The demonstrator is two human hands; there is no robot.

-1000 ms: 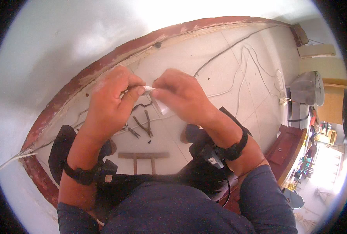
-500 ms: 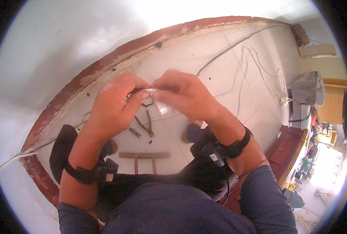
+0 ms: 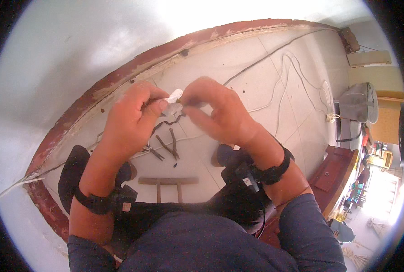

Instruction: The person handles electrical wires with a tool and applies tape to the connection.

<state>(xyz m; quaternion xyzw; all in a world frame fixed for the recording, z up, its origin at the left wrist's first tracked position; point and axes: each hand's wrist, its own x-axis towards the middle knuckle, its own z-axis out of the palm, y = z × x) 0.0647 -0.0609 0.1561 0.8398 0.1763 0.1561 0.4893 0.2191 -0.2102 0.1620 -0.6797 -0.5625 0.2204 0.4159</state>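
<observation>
My left hand point(image 3: 136, 111) pinches a small crumpled white piece point(image 3: 175, 95) between thumb and fingers; it looks like tape or paper, but I cannot tell which. My right hand point(image 3: 220, 109) is curled close to it, its thumb and fingertips brought nearly together at the white piece's right edge. What those fingertips hold, if anything, is too small to make out. Below the hands runs a dark, kinked wire point(image 3: 165, 123). Pliers point(image 3: 168, 144) with dark handles lie spread on the tiled floor under my hands.
A wooden frame piece point(image 3: 168, 181) lies between my feet. White cord point(image 3: 281, 81) loops over the tiles at right, and a dark cable point(image 3: 256, 64) runs toward the far corner. A red-brown skirting point(image 3: 120, 72) edges the wall. At right stand a grey bag point(image 3: 356, 102) and a red-brown wooden piece point(image 3: 331, 170).
My right fingers have drawn slightly apart from the left ones. The white piece now shows crumpled between the hands, and more of the dark wire is visible below.
</observation>
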